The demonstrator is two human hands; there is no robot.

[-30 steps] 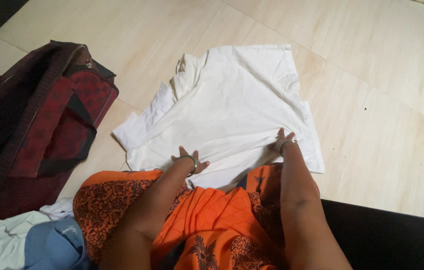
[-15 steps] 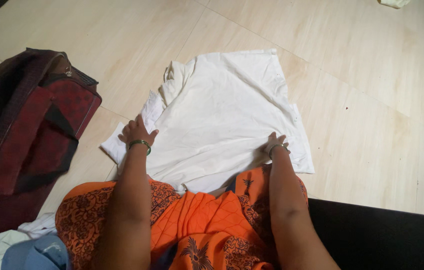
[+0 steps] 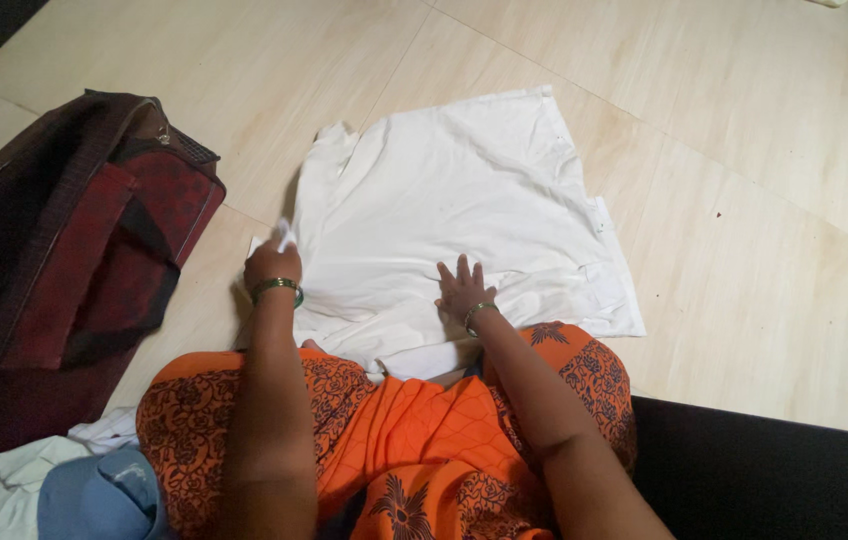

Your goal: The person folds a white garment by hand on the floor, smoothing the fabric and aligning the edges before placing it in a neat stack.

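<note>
Pinching white shirt [image 3: 464,200], left hand [image 3: 272,265]

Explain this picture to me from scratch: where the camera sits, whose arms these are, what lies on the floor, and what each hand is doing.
The picture comes from one camera worn on a person's head, looking down, so the two bare arms coming in from the bottom are that person's own. The person sits on a pale tiled floor in an orange patterned garment. A white shirt is spread flat on the floor in front of them. The left hand pinches the shirt's sleeve at its left edge and lifts a bit of cloth. The right hand lies flat, fingers spread, pressing the shirt near its lower middle. Both wrists wear bangles. To the left lies a dark red bag, and at the bottom left a small heap of white and blue clothes.
</note>
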